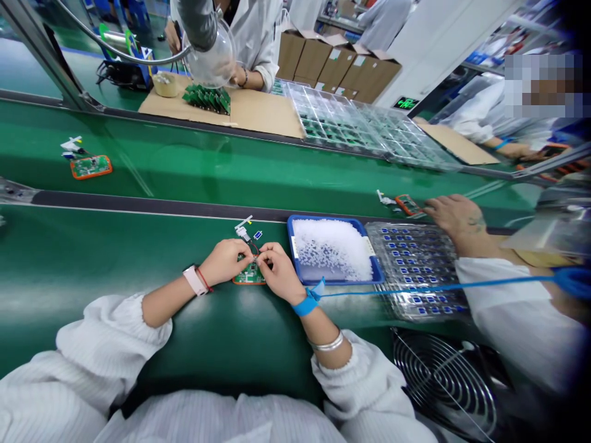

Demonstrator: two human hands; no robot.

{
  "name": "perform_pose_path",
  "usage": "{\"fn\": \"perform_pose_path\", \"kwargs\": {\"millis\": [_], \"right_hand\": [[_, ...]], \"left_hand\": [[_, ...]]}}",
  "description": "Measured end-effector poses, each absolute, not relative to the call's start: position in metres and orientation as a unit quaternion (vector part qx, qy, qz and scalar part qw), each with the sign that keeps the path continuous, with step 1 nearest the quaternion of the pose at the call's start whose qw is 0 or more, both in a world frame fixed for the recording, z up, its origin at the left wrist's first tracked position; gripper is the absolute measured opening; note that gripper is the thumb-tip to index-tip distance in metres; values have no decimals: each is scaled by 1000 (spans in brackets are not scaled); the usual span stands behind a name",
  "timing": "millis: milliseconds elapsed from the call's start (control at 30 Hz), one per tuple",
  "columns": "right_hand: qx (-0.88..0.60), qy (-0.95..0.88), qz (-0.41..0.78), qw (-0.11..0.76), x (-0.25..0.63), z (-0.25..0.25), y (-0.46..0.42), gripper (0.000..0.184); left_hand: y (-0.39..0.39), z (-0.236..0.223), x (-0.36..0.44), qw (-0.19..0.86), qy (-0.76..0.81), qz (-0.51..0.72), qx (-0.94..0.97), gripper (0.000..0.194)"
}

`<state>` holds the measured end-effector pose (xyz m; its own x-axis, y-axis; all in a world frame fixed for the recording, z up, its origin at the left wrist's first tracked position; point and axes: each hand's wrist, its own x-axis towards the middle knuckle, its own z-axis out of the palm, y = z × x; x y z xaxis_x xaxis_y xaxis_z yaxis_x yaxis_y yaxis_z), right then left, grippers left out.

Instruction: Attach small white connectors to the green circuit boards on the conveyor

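A green circuit board [249, 275] in an orange frame lies on the green bench, partly covered by my fingers. My left hand [225, 261] reaches over its upper left with thumb and index finger pinched together. From the right, my right hand [280, 275] has its fingers closed at the board's upper edge. The fingertips of both hands nearly meet there; what they pinch is hidden. Thin dark and red wires [253, 247] run from between them to a white connector piece [242, 232]. A small blue-and-white part [258, 235] sits beside it.
A blue tray of white pellets [335, 252] stands to my right, then a clear tray of small blue parts [418, 271]. A blue wrist-strap cord [434, 287] crosses them. A co-worker's hand [457, 221] is near another orange-framed board [408, 205]. A fan [443, 381] sits lower right.
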<state>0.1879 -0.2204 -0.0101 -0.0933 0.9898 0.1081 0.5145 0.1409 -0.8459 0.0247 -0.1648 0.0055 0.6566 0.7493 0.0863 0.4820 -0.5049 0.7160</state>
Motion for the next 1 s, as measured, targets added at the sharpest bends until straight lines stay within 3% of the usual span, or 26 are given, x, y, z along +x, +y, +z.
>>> {"fn": "perform_pose_path", "kwargs": {"millis": [200,367,600,1000], "right_hand": [[-577,-678,260,374,189,9,-230,12],[-652,-640,136,383,261,38,-254,13],[-745,-601,195,217,349,25,-271,18],[-713,-645,213,174,347,20,-260,22]], "left_hand": [[-167,7,21,344,357,213,842,9],[-170,4,17,301,324,219,870,13],[-169,3,16,297,316,207,877,15],[-168,5,17,301,310,205,878,15]]}}
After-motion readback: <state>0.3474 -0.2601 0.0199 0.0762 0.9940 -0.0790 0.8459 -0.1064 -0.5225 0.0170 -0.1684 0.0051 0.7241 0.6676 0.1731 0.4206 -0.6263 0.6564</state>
